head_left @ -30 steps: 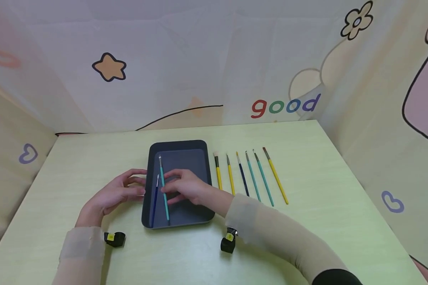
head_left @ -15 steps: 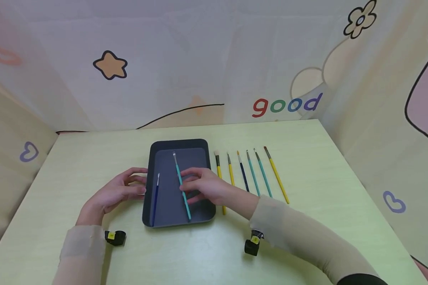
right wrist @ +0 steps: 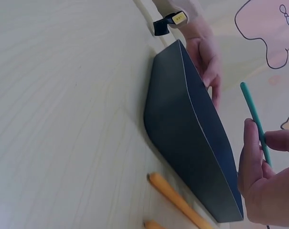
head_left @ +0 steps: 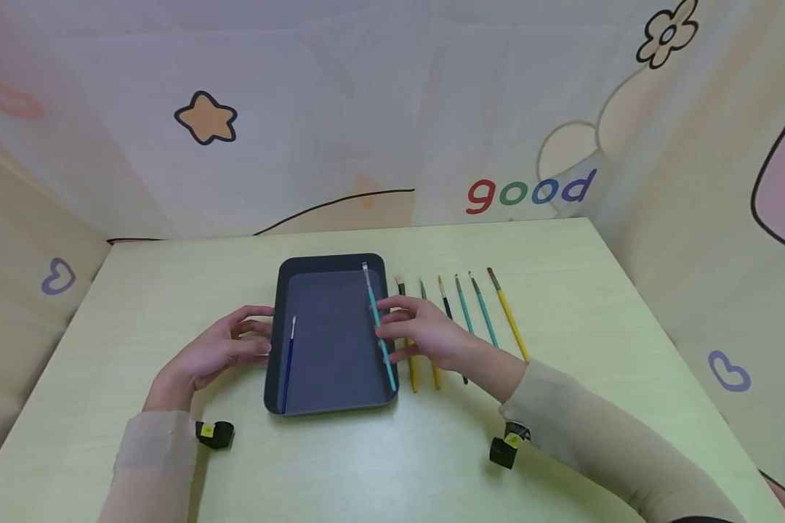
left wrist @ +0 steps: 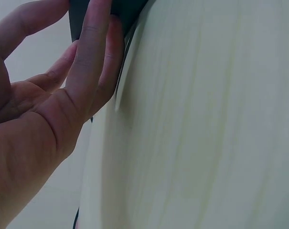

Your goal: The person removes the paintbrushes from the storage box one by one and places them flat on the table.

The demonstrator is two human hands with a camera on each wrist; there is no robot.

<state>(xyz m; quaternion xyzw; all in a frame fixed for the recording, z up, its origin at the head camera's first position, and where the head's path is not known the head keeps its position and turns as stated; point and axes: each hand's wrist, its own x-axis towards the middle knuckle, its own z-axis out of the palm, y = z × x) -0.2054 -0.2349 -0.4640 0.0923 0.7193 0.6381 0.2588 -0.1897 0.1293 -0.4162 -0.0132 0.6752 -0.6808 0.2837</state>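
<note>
Between the thumb and fingers of my right hand (head_left: 435, 335) is a teal paintbrush (head_left: 371, 294), held over the right rim of a dark grey tray (head_left: 333, 341) with its bristles pointing away. The right wrist view shows the pinched teal handle (right wrist: 250, 100) raised above the tray wall (right wrist: 182, 114). My left hand (head_left: 212, 352) rests against the tray's left side, its fingers loosely bent; in the left wrist view the fingers (left wrist: 89, 52) meet the dark wall. A dark blue paintbrush (head_left: 288, 367) lies inside the tray along its left.
Right of the tray, several paintbrushes lie side by side on the pale wooden table (head_left: 340, 465), including a yellow one (head_left: 509, 312) at the far right and a teal one (head_left: 484, 309). My right hand and forearm cover parts of them. A printed cloth (head_left: 327, 123) hangs behind.
My right hand has carried the teal paintbrush rightward, from beside the dark blue one to the tray's right rim. The left hand stays at the tray's left side.
</note>
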